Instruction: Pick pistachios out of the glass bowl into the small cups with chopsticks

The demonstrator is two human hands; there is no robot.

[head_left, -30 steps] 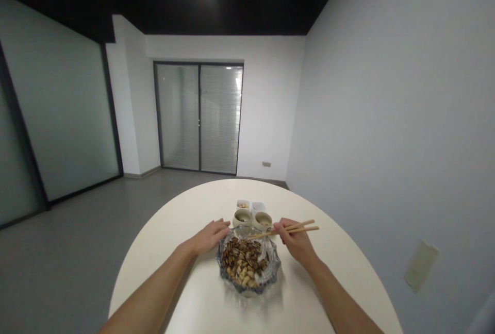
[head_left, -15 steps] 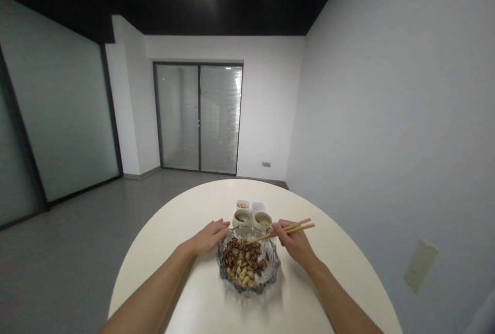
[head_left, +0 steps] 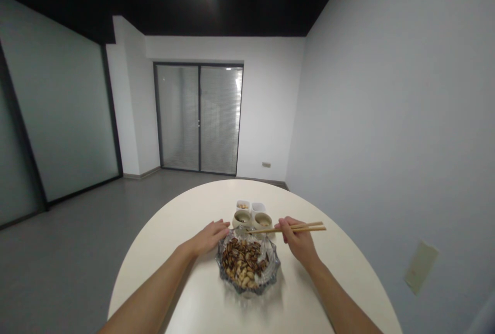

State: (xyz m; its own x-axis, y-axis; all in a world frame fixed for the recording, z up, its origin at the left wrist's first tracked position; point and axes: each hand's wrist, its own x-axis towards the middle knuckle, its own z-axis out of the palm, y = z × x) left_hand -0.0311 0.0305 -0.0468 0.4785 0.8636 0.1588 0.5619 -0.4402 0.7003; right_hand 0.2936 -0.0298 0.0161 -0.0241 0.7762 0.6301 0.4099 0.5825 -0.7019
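A scalloped glass bowl [head_left: 274, 272] stands near the middle of the table, part filled with dark striped seeds [head_left: 242, 254] and paler nuts [head_left: 245, 276]. My left hand [head_left: 212, 236] rests at the bowl's left rim, fingers stretched out. My right hand [head_left: 296, 236] grips a pair of wooden chopsticks [head_left: 305, 227], tips pointing left over the bowl's far rim. Whether the tips pinch anything is too small to tell. Just beyond the bowl are two beige cups, the left cup [head_left: 242, 217] with something dark inside and the right cup [head_left: 263, 219] with pale contents.
Behind the cups sit two small white dishes: the left dish [head_left: 243, 204] holds pale nut pieces, the right dish [head_left: 258, 207] shows no contents I can make out. All stand on a round cream table [head_left: 185, 210]. A white wall [head_left: 386, 117] runs along the right.
My right hand has shifted slightly right, and the chopstick tips have risen from the seeds to the bowl's far rim. My left hand stays in place.
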